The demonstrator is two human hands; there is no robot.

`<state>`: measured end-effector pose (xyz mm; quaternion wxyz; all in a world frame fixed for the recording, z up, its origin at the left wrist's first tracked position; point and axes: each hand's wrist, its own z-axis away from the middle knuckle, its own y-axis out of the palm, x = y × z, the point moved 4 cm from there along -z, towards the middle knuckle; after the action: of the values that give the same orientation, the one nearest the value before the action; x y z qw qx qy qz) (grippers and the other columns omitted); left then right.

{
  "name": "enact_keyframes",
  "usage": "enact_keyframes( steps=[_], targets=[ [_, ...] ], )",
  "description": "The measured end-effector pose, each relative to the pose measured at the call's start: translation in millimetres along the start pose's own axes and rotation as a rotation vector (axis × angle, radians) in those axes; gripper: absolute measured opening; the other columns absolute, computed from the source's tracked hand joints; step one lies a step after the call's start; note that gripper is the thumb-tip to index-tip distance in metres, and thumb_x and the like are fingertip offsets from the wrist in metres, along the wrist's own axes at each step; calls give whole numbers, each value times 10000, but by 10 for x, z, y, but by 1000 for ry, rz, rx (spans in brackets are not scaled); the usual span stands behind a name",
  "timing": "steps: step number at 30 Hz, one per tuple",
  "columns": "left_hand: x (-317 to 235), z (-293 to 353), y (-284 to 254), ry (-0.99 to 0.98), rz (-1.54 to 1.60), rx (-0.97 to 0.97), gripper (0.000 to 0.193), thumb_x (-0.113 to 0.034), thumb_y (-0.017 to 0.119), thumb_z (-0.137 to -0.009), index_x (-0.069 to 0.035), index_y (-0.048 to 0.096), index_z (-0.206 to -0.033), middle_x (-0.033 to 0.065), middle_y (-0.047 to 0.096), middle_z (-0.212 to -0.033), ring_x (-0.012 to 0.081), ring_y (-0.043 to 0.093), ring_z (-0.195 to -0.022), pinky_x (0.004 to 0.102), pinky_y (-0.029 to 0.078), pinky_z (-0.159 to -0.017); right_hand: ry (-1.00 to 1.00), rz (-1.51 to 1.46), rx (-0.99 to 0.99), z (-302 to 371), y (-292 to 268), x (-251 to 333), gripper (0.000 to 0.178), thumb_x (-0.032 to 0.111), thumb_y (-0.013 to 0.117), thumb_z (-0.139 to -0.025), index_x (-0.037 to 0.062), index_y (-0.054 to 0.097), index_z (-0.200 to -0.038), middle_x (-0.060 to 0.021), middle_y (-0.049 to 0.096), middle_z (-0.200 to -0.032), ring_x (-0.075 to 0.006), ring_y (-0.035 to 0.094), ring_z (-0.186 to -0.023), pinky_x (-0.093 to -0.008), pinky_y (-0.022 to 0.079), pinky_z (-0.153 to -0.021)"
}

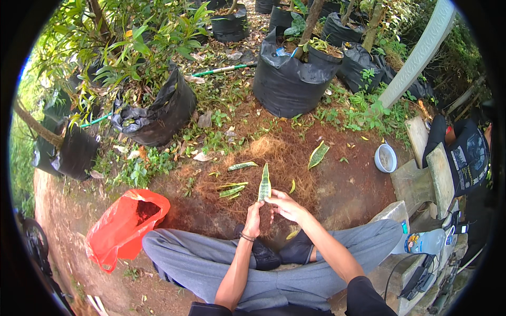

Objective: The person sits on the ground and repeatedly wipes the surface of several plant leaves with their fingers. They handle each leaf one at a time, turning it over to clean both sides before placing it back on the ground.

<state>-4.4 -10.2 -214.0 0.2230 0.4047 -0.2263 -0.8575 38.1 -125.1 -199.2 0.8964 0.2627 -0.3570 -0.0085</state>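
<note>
A pointed snake plant leaf [265, 181], green with yellow edges, stands upright in front of me. My left hand [252, 221] pinches its lower end, with a dark band round the wrist. Against the leaf's lower right side, the thumb and fingers of my right hand [287, 205] are closed on it too. More cut leaf pieces lie on brown fibre [269, 147] just beyond: a striped piece [242, 166], a couple of pieces [232, 191] to the left, and a broader one [318, 155] to the right. Yellow slivers [293, 186] lie close by.
An open red plastic bag [118, 231] with dark contents sits at my left. Black planting bags [295, 79] with trees line the back. On the right are a pale bowl [385, 158], concrete seats [414, 184], a large water bottle [427, 242] and another person [466, 158].
</note>
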Motion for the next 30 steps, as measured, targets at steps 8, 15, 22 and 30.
enact_keyframes(
  steps=[8,15,22,30],
  targets=[
    [79,-30,-31,-73,155,5,430,-456,430,-914,-58,586,-955,82,628,-721,176,601,-569,303,496,-504,-24,81,26,15,43,-30,375,185,611,-907,48,476,-1229,-43,573,-936,-105,525,-571,-267,512,-488],
    [31,-42,-48,-57,131,21,494,-507,375,-933,-65,595,-954,81,634,-727,193,603,-570,317,497,-530,-248,121,-242,1,4,84,532,294,564,-935,46,353,-1356,-133,553,-1100,-185,583,-862,-312,511,-738],
    [27,3,1,51,94,-145,628,-589,328,-940,-40,578,-1113,94,652,-947,215,641,-802,350,527,-715,-798,930,-712,88,314,395,662,308,489,-940,-27,197,-1429,-283,299,-1414,-408,327,-1308,-466,286,-1076],
    [11,50,158,183,10,23,753,-578,242,-968,1,239,-1450,106,311,-1473,201,299,-1345,322,223,-1113,-644,1125,-721,71,507,332,720,345,457,-938,25,85,-1465,-327,233,-1434,-487,318,-1288,-522,308,-1056]
  ],
)
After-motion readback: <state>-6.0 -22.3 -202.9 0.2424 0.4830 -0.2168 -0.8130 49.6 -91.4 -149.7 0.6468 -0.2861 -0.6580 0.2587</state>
